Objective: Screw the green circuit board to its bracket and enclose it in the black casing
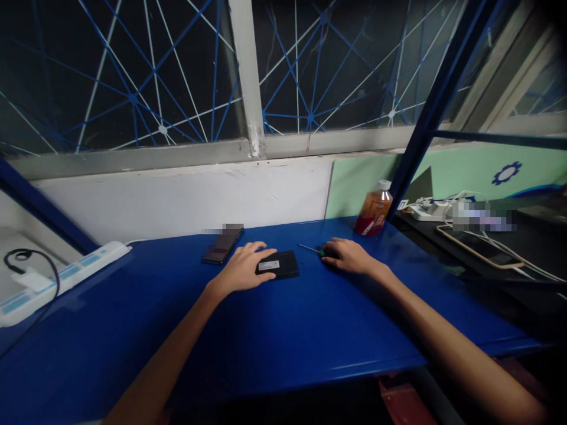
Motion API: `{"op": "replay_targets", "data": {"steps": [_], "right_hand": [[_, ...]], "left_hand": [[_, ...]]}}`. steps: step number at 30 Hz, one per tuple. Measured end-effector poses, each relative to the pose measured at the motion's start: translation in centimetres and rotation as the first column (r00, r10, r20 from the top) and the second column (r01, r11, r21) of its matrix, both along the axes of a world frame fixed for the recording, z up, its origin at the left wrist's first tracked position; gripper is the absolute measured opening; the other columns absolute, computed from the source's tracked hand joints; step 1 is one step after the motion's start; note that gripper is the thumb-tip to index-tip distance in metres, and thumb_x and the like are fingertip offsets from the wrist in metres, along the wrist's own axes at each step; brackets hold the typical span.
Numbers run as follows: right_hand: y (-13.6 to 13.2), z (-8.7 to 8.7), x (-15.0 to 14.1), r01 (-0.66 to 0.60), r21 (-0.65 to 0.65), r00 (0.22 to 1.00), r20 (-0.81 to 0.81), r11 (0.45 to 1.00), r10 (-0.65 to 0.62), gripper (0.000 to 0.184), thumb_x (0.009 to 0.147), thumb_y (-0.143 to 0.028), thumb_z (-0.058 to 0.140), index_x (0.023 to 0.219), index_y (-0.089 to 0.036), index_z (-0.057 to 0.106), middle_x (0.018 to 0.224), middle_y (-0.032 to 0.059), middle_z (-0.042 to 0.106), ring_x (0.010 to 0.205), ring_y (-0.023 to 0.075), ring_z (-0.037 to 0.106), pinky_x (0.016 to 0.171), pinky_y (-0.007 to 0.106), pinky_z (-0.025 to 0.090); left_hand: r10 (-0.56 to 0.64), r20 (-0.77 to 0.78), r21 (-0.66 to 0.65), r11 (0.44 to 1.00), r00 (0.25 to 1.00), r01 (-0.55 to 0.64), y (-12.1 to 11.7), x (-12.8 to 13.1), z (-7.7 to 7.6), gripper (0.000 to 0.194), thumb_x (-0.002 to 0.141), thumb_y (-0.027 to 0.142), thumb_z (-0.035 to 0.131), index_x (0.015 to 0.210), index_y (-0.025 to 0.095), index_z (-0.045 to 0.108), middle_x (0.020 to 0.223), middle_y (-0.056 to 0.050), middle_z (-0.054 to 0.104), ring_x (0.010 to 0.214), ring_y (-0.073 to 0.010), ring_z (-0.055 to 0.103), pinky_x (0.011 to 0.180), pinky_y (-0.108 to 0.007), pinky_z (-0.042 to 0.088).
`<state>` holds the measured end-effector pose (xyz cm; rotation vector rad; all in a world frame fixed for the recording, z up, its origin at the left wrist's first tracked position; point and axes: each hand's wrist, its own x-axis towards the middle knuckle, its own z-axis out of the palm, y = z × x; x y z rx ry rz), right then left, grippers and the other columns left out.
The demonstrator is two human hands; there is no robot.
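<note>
My left hand [241,267] grips the left end of a flat black box [289,265] with a pale label, perhaps a drive case. Its thumb lies along the near side and its fingers reach over the far side. The box rests flat on the blue table [266,336]. To the right of it, my right hand [348,255] is closed around the green handle of a screwdriver [310,248]. The thin metal shaft points left, towards the far side of the box. A few tiny dark specks, too small to name, lie between box and screwdriver.
Behind my left hand lies a dark phone [224,245]. A drink bottle [374,209] stands at the back right by a blue post. At the left edge sits a white power strip [88,265] with a black cable. Another phone [481,248] and cables occupy the dark table at right.
</note>
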<state>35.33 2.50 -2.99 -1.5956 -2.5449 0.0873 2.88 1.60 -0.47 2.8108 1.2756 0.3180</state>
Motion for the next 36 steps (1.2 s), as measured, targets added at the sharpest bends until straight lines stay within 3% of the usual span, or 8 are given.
{"op": "replay_targets", "data": {"steps": [4,11,15,20,26,36], "right_hand": [[-0.2,-0.3,-0.9,0.025,0.041,0.999,0.037,0.999,-0.026,0.035,0.090,-0.044,0.044,0.111,-0.020,0.060,0.102,0.0103,0.063,0.087,0.0227,0.061,0.066,0.028,0.039],[-0.3,-0.8,-1.8,0.077,0.083,0.996,0.045,0.994,-0.080,0.035,0.093,-0.041,0.039,0.115,-0.021,0.058,0.106,0.0097,0.062,0.089,0.0215,0.061,0.066,0.027,0.038],[-0.2,-0.9,-1.7,0.064,0.092,0.997,0.044,0.994,-0.068,0.034,0.094,-0.042,0.039,0.113,-0.022,0.059,0.104,0.0087,0.062,0.086,0.0202,0.061,0.065,0.026,0.037],[0.0,-1.1,-1.5,0.051,0.117,0.996,0.060,0.992,-0.058,0.033,0.094,-0.042,0.039,0.112,-0.023,0.058,0.103,0.0071,0.062,0.083,0.0193,0.061,0.062,0.026,0.037],[0.0,-1.0,-1.4,0.037,0.110,0.998,0.049,0.993,-0.043,0.032,0.093,-0.042,0.040,0.111,-0.022,0.058,0.102,0.0067,0.062,0.084,0.0196,0.061,0.062,0.026,0.037],[-0.2,-0.8,-1.4,0.053,0.094,0.997,0.045,0.994,-0.058,0.031,0.093,-0.041,0.042,0.111,-0.022,0.059,0.102,0.0069,0.063,0.085,0.0195,0.061,0.062,0.026,0.037]], "left_hand": [[0.002,-0.019,0.026,1.000,1.000,-0.001,-0.2,-1.0,0.8,0.053,0.084,0.053,0.053,0.132,0.031,0.049,0.128,-0.009,0.051,0.115,-0.0299,0.049,0.092,-0.045,0.041],[-0.029,-0.046,0.049,0.998,0.999,0.031,-1.1,-0.7,-0.8,0.043,0.088,0.042,0.053,0.128,0.029,0.053,0.130,-0.009,0.051,0.118,-0.0297,0.045,0.092,-0.044,0.039],[-0.023,-0.031,0.004,1.000,0.999,0.023,-1.0,-0.7,-0.7,0.047,0.085,0.043,0.056,0.130,0.029,0.052,0.129,-0.009,0.051,0.116,-0.0295,0.047,0.093,-0.045,0.038],[-0.050,-0.040,-0.125,0.991,0.998,0.044,-1.3,-0.2,0.5,0.059,0.067,0.052,0.069,0.121,0.030,0.059,0.112,-0.005,0.055,0.097,-0.0252,0.055,0.080,-0.035,0.044],[-0.015,-0.057,-0.089,0.996,0.998,0.010,-1.9,1.0,0.1,0.070,0.066,0.060,0.066,0.127,0.029,0.055,0.109,-0.005,0.054,0.093,-0.0240,0.056,0.080,-0.034,0.044],[0.016,-0.094,-0.019,1.000,0.995,-0.017,-0.2,2.5,-0.4,0.071,0.070,0.062,0.060,0.131,0.028,0.052,0.107,-0.006,0.053,0.087,-0.0231,0.057,0.074,-0.033,0.044]]}}
